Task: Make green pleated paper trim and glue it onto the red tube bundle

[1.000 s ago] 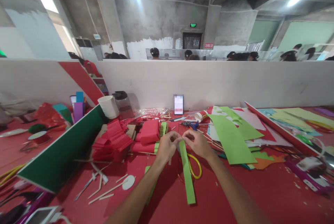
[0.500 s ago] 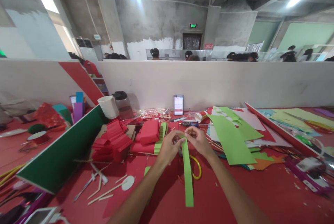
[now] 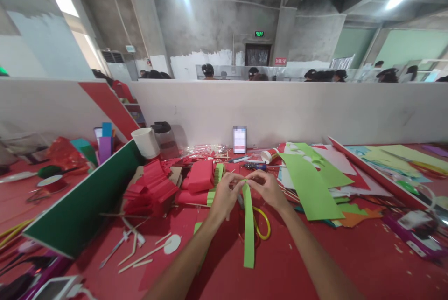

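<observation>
A long green paper strip (image 3: pixel 248 230) hangs down from my fingertips over the red table (image 3: pixel 280 272). My left hand (image 3: pixel 226 192) pinches its top end from the left. From the right, my right hand (image 3: pixel 268 188) pinches the same end, the fingertips of both hands nearly touching. Beneath the strip lie scissors with a yellow handle (image 3: pixel 268 225), partly covered by it. Folded red paper (image 3: pixel 200 175) and green pieces (image 3: pixel 218 175) are just left of my left hand.
A red paper pile (image 3: pixel 150 192), thin sticks (image 3: pixel 143 259) and a white disc (image 3: pixel 172 244) lie left. Green sheets (image 3: pixel 311 188) are at right. A phone (image 3: pixel 240 140) stands at the back beside a white partition (image 3: pixel 280 113); a green board (image 3: pixel 87 197) slants at left.
The strip's lower end has swung slightly left and risen a little. My fingertips have drawn closer together at its top.
</observation>
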A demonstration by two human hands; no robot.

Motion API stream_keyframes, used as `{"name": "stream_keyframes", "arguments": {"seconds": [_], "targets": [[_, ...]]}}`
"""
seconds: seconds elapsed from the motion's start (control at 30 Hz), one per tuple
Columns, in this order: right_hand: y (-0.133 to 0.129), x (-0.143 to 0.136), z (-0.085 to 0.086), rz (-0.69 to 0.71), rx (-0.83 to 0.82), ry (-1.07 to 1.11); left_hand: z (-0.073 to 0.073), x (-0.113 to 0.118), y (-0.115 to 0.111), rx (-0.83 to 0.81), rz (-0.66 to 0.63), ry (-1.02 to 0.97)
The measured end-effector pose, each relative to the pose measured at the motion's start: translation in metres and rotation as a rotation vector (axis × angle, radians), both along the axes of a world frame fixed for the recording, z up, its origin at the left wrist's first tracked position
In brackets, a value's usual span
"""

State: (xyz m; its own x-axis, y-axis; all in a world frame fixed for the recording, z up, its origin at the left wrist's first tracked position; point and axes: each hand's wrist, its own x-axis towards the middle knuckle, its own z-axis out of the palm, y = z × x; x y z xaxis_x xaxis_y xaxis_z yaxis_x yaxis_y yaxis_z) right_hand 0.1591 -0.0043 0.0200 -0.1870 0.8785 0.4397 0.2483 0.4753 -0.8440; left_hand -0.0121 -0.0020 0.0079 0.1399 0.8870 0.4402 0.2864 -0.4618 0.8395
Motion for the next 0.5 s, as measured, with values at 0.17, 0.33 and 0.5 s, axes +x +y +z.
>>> {"name": "stream_keyframes", "arguments": {"seconds": [0.17,0.33,0.5], "targets": [[-0.0007,0.0004,0.0014,0.006,-0.008,-0.012,0.0039,0.0001,-0.0027,-0.074,-0.049,-0.029],[-0.0034,-0.0004,0.0029,0.01,-0.02,-0.027,0.0057,0.0003,-0.0049,-0.122,-0.047,-0.069],[-0.0049,-0.0006,0.0029,-0.023,0.001,-0.041,0.0105,-0.0001,-0.0072,-0.134,-0.019,-0.086]]}}
